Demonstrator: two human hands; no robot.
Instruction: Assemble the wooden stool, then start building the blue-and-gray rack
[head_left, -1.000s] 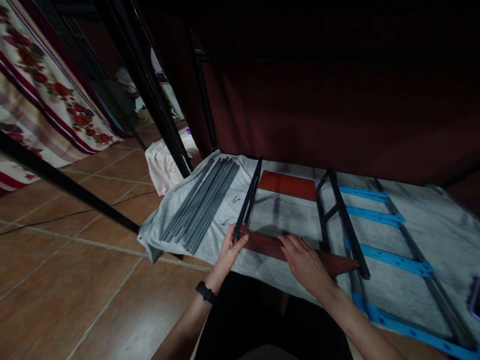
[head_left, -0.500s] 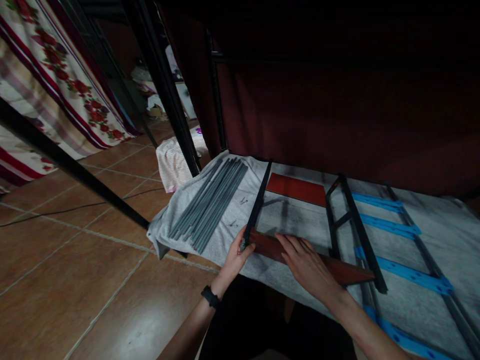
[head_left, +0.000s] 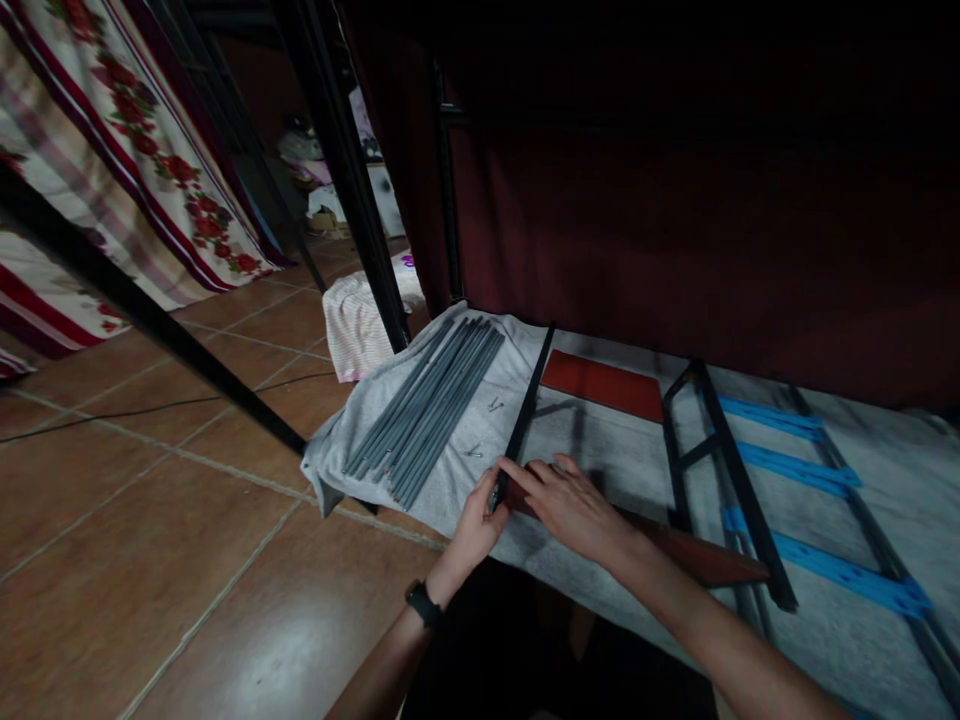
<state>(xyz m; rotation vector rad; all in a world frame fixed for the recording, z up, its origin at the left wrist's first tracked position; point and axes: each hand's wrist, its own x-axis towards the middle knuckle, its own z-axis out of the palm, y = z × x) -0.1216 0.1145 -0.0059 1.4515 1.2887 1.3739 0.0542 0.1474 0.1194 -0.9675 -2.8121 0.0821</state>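
Observation:
My left hand (head_left: 480, 518) is closed round the near end of a black metal bar (head_left: 529, 398), where it meets a reddish-brown board (head_left: 697, 555). My right hand (head_left: 574, 508) lies over the left part of this board with its fingers stretched towards the bar, the index finger reaching the corner. The hands cover most of that joint. A second reddish board (head_left: 604, 384) spans the far side, between the bar and a black side frame (head_left: 731, 485). Small screws (head_left: 474, 451) lie on the grey cloth left of the bar.
Grey rods (head_left: 435, 410) lie in a bundle on the cloth (head_left: 330, 470) at the left. Blue slatted parts (head_left: 847, 575) with dark tubes lie at the right. A slanting black post (head_left: 187, 355) stands over the tiled floor. Dark red fabric (head_left: 675, 260) hangs behind.
My right hand has slid left along the board, and its fingers are now at the corner beside my left hand. My left hand still grips the bar's end. The view has shifted slightly.

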